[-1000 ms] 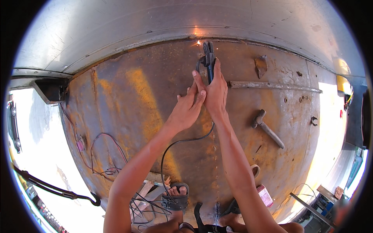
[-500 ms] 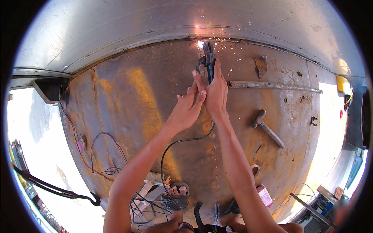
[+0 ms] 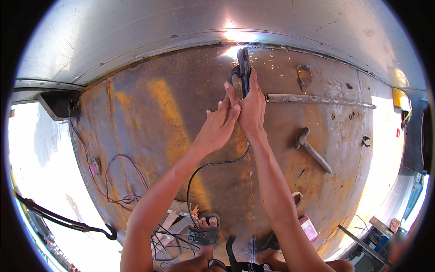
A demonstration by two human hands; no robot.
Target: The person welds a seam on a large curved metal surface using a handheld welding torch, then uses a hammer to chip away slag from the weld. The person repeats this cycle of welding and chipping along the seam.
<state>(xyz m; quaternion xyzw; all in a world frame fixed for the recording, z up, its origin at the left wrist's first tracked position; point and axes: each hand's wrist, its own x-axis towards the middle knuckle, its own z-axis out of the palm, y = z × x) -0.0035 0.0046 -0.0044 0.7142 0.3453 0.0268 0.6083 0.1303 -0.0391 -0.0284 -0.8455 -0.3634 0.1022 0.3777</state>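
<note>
My right hand is wrapped round a black welding electrode holder, its jaws toward the far seam. Bright white-blue arc light and sparks hide the electrode's tip, where the rusty steel floor plate meets the grey metal wall. Against my right wrist and palm rests my left hand, its fingers partly stretched out and holding nothing. A black cable runs back from the holder between my forearms toward my feet.
Right of my arm lie a hammer, a long metal bar, a bent metal scrap and a pink-white packet. Tangled cables and wood pieces sit by my sandalled left foot. A dark bracket stands far left.
The light at the tip has grown from an orange spark shower to a brighter white-blue glow reflected on the wall. Both hands and the holder stay nearly in place.
</note>
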